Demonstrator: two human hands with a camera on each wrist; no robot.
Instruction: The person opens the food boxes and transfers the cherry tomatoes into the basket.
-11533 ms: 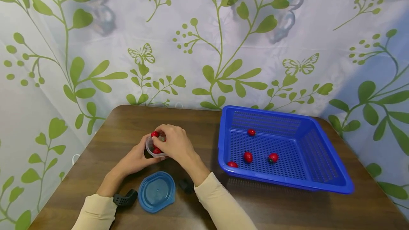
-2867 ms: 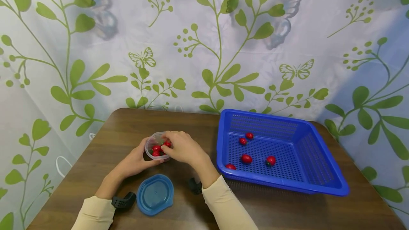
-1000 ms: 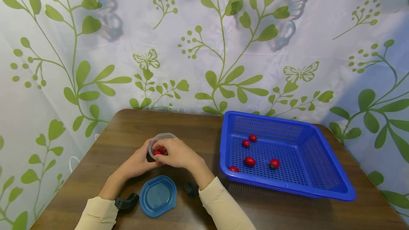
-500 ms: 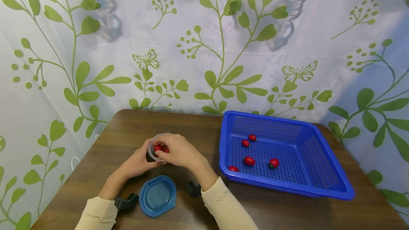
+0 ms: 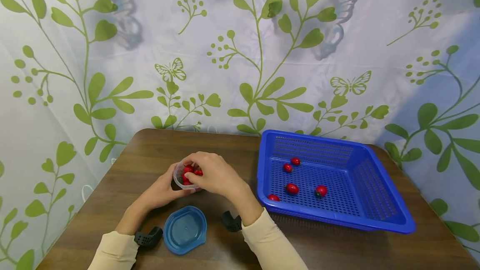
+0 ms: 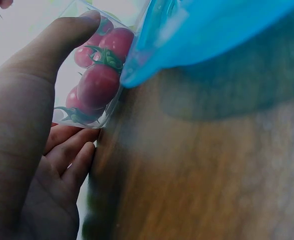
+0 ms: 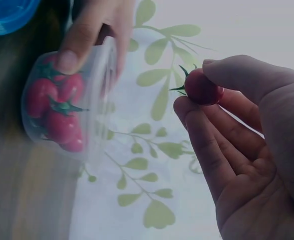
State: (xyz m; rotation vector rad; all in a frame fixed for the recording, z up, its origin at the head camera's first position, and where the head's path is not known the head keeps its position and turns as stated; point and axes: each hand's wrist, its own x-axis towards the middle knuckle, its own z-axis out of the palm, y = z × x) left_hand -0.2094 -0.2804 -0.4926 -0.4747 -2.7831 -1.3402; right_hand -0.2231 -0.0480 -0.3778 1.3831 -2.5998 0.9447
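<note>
My left hand (image 5: 159,188) holds a small clear plastic tub (image 7: 92,127) low over the table, thumb on one side and fingers under the other. Several red cherry tomatoes (image 6: 98,85) with green stems show through its wall in both wrist views. Just off the tub's mouth, my right hand (image 5: 217,174) pinches one cherry tomato (image 7: 204,87) between thumb and fingertips, its green calyx pointing toward the tub. In the head view that hand covers part of the tub's rim.
A blue lid (image 5: 185,230) lies in front of the tub. To the right stands a blue perforated basket (image 5: 341,178) with several cherry tomatoes (image 5: 292,188) scattered inside. Dark wrist devices (image 5: 148,236) sit by both forearms. A leaf-patterned curtain (image 5: 240,53) hangs behind the wooden table (image 5: 225,141).
Over the last second my right hand has risen a little from inside the tub, and more tomatoes show in it. The basket holds one more tomato than in the oldest frame.
</note>
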